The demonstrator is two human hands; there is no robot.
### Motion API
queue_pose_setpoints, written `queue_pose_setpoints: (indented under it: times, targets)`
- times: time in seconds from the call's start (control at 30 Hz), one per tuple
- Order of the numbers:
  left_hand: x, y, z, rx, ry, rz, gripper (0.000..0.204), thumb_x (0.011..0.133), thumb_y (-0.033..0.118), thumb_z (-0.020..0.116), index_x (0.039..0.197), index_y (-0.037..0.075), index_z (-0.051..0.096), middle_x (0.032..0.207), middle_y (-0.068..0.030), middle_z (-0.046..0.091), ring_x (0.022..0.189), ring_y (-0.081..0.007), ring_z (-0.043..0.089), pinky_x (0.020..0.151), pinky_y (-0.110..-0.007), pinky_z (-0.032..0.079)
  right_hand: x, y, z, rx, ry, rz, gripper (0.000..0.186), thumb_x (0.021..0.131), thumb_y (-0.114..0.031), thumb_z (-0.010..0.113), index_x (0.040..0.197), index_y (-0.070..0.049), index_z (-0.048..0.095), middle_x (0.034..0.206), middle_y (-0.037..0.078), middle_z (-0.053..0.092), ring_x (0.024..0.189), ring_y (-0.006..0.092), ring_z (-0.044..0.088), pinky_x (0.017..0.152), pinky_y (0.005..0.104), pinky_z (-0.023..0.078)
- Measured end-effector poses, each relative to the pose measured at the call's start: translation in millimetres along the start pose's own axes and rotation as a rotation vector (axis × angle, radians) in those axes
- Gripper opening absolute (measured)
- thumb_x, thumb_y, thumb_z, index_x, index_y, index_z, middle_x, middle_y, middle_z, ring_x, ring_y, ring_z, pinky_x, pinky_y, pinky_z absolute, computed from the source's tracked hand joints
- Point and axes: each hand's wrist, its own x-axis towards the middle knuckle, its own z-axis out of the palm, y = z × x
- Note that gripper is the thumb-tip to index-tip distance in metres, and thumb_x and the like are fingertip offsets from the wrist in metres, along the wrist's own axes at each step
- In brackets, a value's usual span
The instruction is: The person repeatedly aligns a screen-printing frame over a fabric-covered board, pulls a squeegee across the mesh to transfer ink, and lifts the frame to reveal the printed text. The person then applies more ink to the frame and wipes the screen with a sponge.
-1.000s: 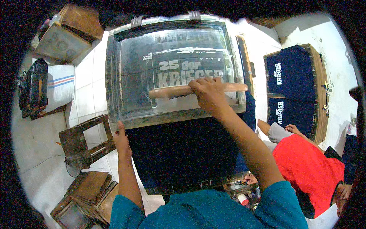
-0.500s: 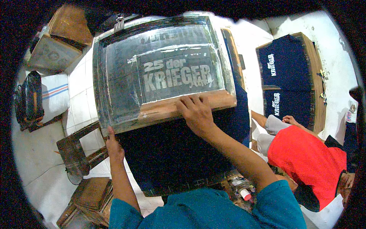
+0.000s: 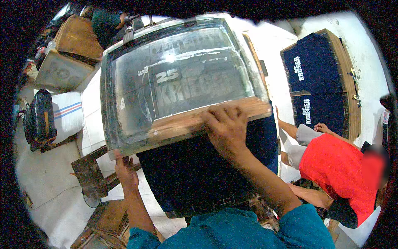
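A screen printing frame (image 3: 112, 99) with a translucent grey mesh (image 3: 137, 99) slants over a dark navy fabric panel (image 3: 186, 178), its near edge raised off the cloth. Pale lettering shows in the mesh, with streaks of white ink. Along the near rail lies a brown wooden bar (image 3: 178, 118), which looks like a squeegee. My left hand (image 3: 126, 172) is closed round the frame's near left corner. Over the bar and near rail bend the fingers of my right hand (image 3: 227, 128); its thumb is hidden.
At right, printed navy panels (image 3: 313, 70) lie on boards beside a co-worker in a red top (image 3: 331, 162). Cardboard boxes (image 3: 78, 37), a black bag (image 3: 39, 120) and a white sack (image 3: 68, 112) stand at left. Another person's dark sleeve (image 3: 105, 27) shows at far left.
The near edge of the frame has shifted slightly, both hands still on it. The lettering in the mesh looks fainter. My view has moved a little, and the co-worker's arm now reaches toward the table.
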Motion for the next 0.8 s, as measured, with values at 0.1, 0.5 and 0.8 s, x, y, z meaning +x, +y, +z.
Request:
queue_pose_setpoints:
  times: [0.1,0.5,0.8]
  targets:
    - [-28.1,30.7,4.9,-0.095,-0.065,0.214,0.050,0.103,0.045,0.061,0.134,0.007,0.058,0.126,-0.0052,0.066,0.114,-0.0197,0.060,0.101,-0.040,0.046,18.4,-2.7,-37.8,-0.029,0.166,-0.007,0.045,0.071,-0.040,0.080,0.109,-0.018,0.071,0.104,0.003,0.067,0.097,0.0279,0.061,0.096,0.0488,0.039]
    - [-12.8,287.5,151.6,0.064,-0.167,0.941,0.054,0.096,0.041,0.075,0.131,0.003,0.062,0.113,-0.0090,0.068,0.098,-0.0188,0.066,0.087,-0.032,0.054,261.2,10.9,-222.4,0.030,0.279,-0.005,0.065,0.068,-0.070,0.081,0.076,-0.006,0.073,0.069,0.009,0.067,0.066,0.0216,0.062,0.066,0.0384,0.049]
    - [-1.7,313.4,181.9,-0.082,-0.101,0.937,0.051,0.083,0.050,0.085,0.099,0.004,0.071,0.089,-0.0062,0.070,0.078,-0.0119,0.067,0.069,-0.025,0.055,287.4,24.3,-253.2,0.089,0.278,-0.116,0.071,0.070,-0.065,0.081,0.093,0.002,0.077,0.082,0.017,0.073,0.077,0.0251,0.068,0.074,0.0391,0.051]
